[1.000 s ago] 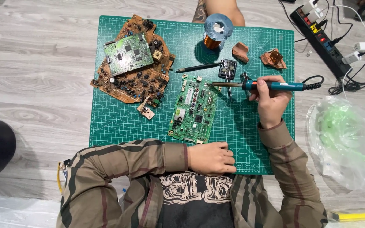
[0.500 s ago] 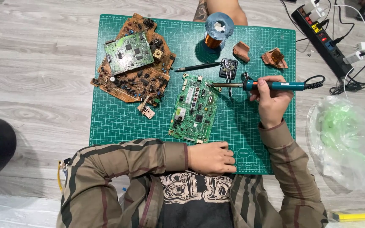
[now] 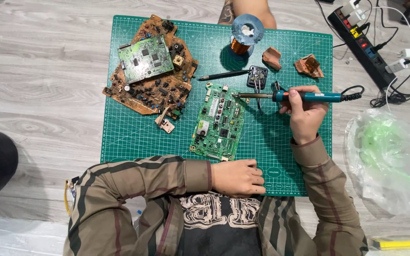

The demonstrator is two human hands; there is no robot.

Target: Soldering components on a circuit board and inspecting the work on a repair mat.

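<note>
My right hand point(image 3: 304, 113) grips a blue-handled soldering iron point(image 3: 309, 96); its metal tip touches the top right corner of a green circuit board point(image 3: 218, 122) lying in the middle of the green cutting mat point(image 3: 134, 137). My left hand point(image 3: 238, 178) rests as a loose fist on the mat's near edge, just below that board, holding nothing. Tweezers point(image 3: 259, 95) and a small black component point(image 3: 257, 76) lie under the iron's shaft.
A pile of brown and green boards point(image 3: 150, 66) sits at the mat's far left. A copper wire spool point(image 3: 243, 35), a black pen point(image 3: 224, 75) and two brown scraps point(image 3: 309, 65) lie along the far side. A power strip point(image 3: 361, 38) and a plastic bag point(image 3: 385, 161) are on the right.
</note>
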